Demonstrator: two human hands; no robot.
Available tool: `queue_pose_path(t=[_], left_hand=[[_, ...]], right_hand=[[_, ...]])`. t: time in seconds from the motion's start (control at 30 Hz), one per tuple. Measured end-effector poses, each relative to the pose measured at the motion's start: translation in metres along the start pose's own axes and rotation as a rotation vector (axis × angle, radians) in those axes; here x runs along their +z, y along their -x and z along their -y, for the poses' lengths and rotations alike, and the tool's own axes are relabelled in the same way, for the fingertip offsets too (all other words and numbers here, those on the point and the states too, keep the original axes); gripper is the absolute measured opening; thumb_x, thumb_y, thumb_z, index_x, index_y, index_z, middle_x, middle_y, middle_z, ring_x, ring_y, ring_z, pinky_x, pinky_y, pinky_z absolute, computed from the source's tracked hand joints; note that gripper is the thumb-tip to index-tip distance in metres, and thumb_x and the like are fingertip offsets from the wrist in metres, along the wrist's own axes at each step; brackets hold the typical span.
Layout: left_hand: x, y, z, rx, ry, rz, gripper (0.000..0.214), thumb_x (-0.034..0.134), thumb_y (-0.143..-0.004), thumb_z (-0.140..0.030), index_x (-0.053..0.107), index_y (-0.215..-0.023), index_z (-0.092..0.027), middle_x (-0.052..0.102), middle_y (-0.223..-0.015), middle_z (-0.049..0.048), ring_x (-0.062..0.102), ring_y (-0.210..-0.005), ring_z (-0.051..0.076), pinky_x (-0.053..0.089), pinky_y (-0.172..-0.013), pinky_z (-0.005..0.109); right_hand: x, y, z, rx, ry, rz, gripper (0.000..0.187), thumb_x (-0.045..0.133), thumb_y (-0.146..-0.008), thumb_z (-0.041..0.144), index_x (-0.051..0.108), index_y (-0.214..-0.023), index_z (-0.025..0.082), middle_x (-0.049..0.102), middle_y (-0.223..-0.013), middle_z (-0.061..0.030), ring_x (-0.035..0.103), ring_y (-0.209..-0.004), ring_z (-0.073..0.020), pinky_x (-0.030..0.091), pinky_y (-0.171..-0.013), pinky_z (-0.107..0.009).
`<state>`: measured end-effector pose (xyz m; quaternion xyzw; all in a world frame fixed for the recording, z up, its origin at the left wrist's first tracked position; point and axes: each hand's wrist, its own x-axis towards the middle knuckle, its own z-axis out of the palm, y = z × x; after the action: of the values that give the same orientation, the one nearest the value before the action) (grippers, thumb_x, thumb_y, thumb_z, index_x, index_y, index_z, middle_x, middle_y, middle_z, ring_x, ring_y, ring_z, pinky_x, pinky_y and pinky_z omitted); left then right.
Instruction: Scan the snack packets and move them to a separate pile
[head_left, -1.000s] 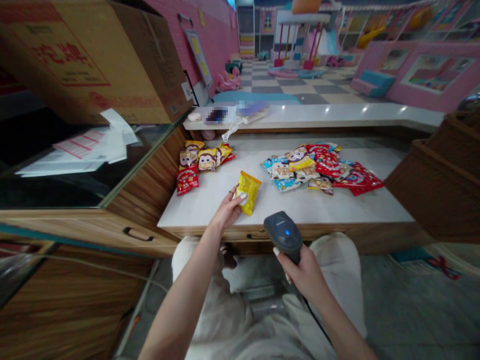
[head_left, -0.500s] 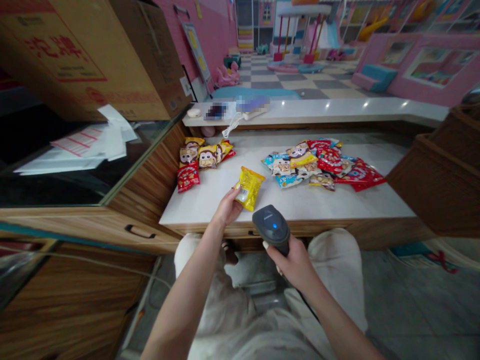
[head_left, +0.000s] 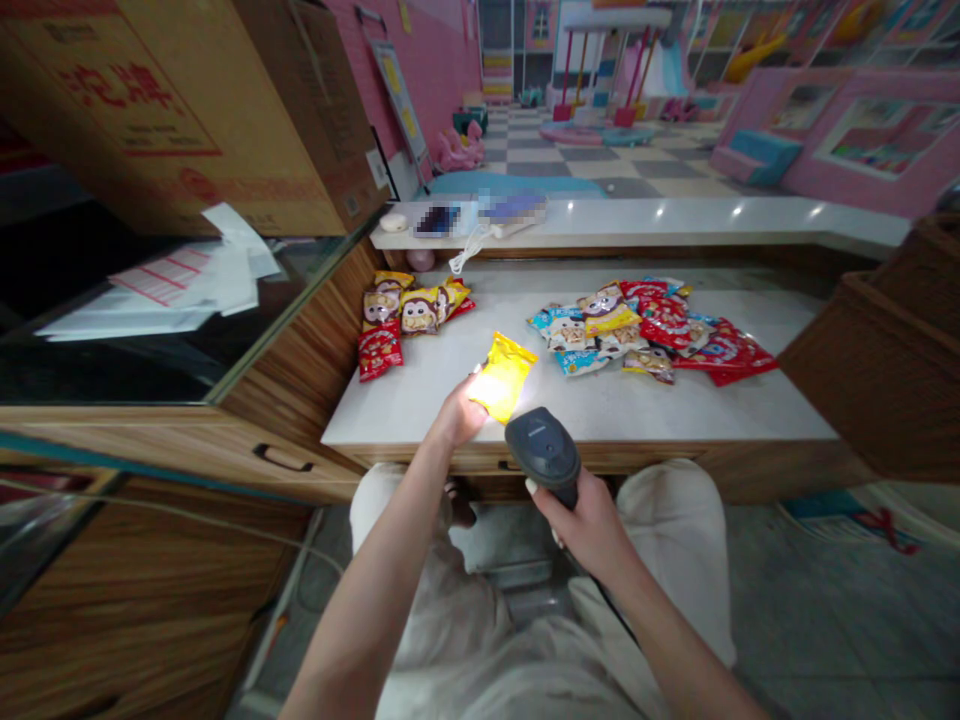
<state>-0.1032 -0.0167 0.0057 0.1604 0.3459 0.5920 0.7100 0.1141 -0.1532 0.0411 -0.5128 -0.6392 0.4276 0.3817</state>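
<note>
My left hand point(head_left: 460, 410) grips a yellow snack bag point(head_left: 508, 375) by its left side, above the front of the white desk. Bright light washes over the bag's face and hides its print. In my right hand point(head_left: 589, 515) is a dark barcode scanner point(head_left: 541, 445), its head close to the bag's lower right but apart from it. Behind my left hand lies a small group of yellow and red snack bags point(head_left: 420, 310). A larger heap of red, blue-and-white and yellow snack bags point(head_left: 615, 320) rests to the right.
A large cardboard box point(head_left: 150, 120) and loose papers point(head_left: 172, 285) sit on the glass-topped counter at left. Along the back runs a raised white ledge point(head_left: 637, 222) with a white cable point(head_left: 469, 250). A brown woven basket point(head_left: 877, 370) stands at right.
The scanner's blue light has gone out, and bright light now falls on the yellow bag. Both hands hold nearly the same positions; the camera view has shifted slightly.
</note>
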Motion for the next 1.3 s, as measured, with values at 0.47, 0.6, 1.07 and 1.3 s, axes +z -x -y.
queue_pose_path(t=[0.47,0.6,1.07,1.3], left_hand=[[-0.009,0.001,0.001,0.103,-0.125,-0.051,0.048,0.080,-0.098,-0.032,0.073,-0.142,-0.016,0.086,-0.122,0.0110,0.082,-0.114,0.028,0.064,-0.104,0.038],[-0.003,0.001,0.005,0.180,-0.178,-0.047,0.051,0.084,-0.091,-0.031,0.075,-0.140,-0.019,0.085,-0.123,0.0088,0.080,-0.117,0.028,0.063,-0.100,0.035],[0.091,-0.050,0.079,0.652,-1.280,0.691,0.039,0.075,-0.098,-0.032,0.079,-0.136,-0.029,0.064,-0.164,0.0135,0.047,-0.165,0.034,0.009,-0.142,0.057],[0.108,-0.088,0.112,0.729,-1.627,0.789,0.048,0.057,-0.108,-0.026,0.069,-0.154,-0.031,0.054,-0.175,0.0097,0.043,-0.167,0.027,0.017,-0.142,0.053]], right_hand=[[-0.012,0.009,-0.011,0.061,-0.027,-0.034,0.018,0.070,-0.087,0.043,0.070,-0.084,0.026,0.065,-0.053,0.0006,0.073,-0.060,-0.0265,0.053,-0.055,-0.029],[-0.028,0.018,-0.034,0.123,-0.042,-0.072,0.026,0.075,-0.088,0.051,0.071,-0.083,0.026,0.061,-0.048,0.0020,0.069,-0.052,-0.0258,0.050,-0.048,-0.029],[-0.059,0.037,-0.068,0.228,-0.111,-0.251,0.036,0.077,-0.088,0.058,0.072,-0.085,0.023,0.057,-0.045,0.0042,0.053,-0.037,-0.0192,0.042,-0.040,-0.028],[-0.066,0.035,-0.068,0.246,-0.064,-0.242,0.042,0.077,-0.086,0.063,0.074,-0.083,0.022,0.057,-0.045,0.0017,0.056,-0.043,-0.0215,0.042,-0.040,-0.028]])
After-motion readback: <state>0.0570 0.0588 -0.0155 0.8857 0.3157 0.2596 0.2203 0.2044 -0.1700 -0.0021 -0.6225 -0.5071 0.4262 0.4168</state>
